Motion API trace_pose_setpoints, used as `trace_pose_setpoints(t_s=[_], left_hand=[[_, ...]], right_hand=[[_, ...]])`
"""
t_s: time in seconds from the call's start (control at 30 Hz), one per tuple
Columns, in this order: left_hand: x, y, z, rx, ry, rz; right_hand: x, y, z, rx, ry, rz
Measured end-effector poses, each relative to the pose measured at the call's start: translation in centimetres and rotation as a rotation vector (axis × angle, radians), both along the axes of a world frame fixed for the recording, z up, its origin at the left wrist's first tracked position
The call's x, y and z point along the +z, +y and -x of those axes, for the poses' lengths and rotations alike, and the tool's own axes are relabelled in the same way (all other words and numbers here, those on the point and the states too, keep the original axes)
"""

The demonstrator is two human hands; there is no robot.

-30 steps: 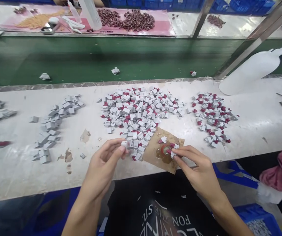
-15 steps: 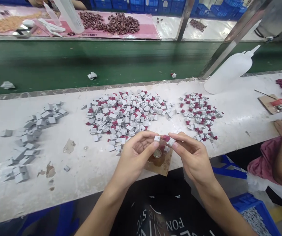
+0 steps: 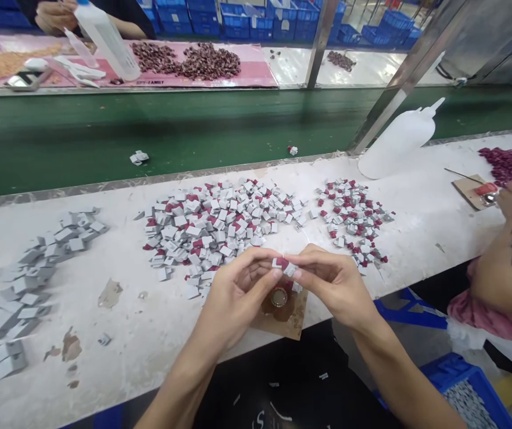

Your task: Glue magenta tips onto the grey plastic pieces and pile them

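Note:
My left hand [image 3: 242, 292] pinches a small white block [image 3: 277, 263] between thumb and fingertips. Right against it, my right hand [image 3: 331, 283] pinches a red-and-white piece [image 3: 289, 269]; the two pieces touch or nearly touch. Beneath my fingers lies a brown board [image 3: 292, 325] bearing a round metal-rimmed cap [image 3: 278, 296]. Behind my hands spreads a large pile of white and dark red pieces [image 3: 211, 220], with a smaller similar pile [image 3: 354, 217] to its right.
Grey blocks [image 3: 28, 286] lie on the left of the white table [image 3: 149, 339]. A white bottle [image 3: 396, 143] leans near a metal post [image 3: 385, 104]. A green belt [image 3: 220, 125] runs behind. At right is another person's arm [image 3: 501, 274]; a blue crate [image 3: 488, 387] stands below.
My hands have come closer together, bringing the white block and the red-and-white piece against each other. The camera view has shifted, and the person's hand at right has moved towards the dark red pile.

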State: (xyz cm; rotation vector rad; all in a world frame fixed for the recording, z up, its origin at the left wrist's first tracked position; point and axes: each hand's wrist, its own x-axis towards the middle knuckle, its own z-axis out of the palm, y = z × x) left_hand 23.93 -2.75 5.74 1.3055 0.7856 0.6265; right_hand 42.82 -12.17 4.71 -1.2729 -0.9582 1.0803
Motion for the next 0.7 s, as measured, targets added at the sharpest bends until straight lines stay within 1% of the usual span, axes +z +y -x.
trace_pose_setpoints(t_s=[0.07, 0.1, 0.17, 0.2, 0.23, 0.27, 0.3, 0.33, 0.4, 0.47, 0.5, 0.53, 0.57, 0.63, 0.7], left_hand=[[0.6, 1.5, 0.3, -0.037, 0.040, -0.049], [0.8, 2.4, 0.5, -0.050, 0.069, -0.074], [1.3, 4.6, 0.7, -0.038, 0.144, -0.133], [1.5, 5.9, 0.6, -0.010, 0.189, -0.171], [1.7, 7.2, 0.3, 0.026, 0.235, -0.211], [1.8, 8.8, -0.3, 0.073, 0.279, -0.249], [1.8, 10.5, -1.0, 0.130, 0.328, -0.279], [1.7, 12.3, -2.0, 0.190, 0.378, -0.299], [1.2, 16.3, -4.5, 0.299, 0.472, -0.313], [0.4, 20.3, -7.4, 0.352, 0.543, -0.309], [-0.2, 22.1, -8.8, 0.360, 0.570, -0.304], [-0.7, 23.7, -10.1, 0.361, 0.592, -0.297], [-1.2, 25.1, -11.1, 0.361, 0.616, -0.286], [-2.1, 27.1, -12.6, 0.345, 0.660, -0.266], [-2.7, 28.2, -13.1, 0.333, 0.681, -0.265]], right_hand=[[0.4, 1.5, -0.7, 0.070, 0.025, 0.014], [0.7, 2.6, -1.2, 0.132, 0.013, 0.025], [1.2, 5.7, -2.7, 0.233, -0.085, 0.058], [1.4, 7.8, -3.7, 0.218, -0.197, 0.088], [1.4, 10.2, -4.6, 0.152, -0.336, 0.122], [1.3, 12.9, -5.6, 0.043, -0.482, 0.162], [1.1, 15.7, -6.6, -0.115, -0.648, 0.197], [0.7, 18.5, -7.4, -0.208, -0.733, 0.216], [-0.2, 23.7, -8.7, -0.296, -0.815, 0.256], [-1.2, 27.4, -9.5, -0.315, -0.834, 0.296], [-1.5, 28.6, -9.7, -0.321, -0.843, 0.312], [-1.7, 29.2, -9.8, -0.324, -0.847, 0.317], [-1.7, 29.3, -9.7, -0.320, -0.847, 0.311], [-1.3, 27.8, -9.2, -0.289, -0.827, 0.285], [-0.6, 24.5, -8.2, -0.225, -0.778, 0.266]])
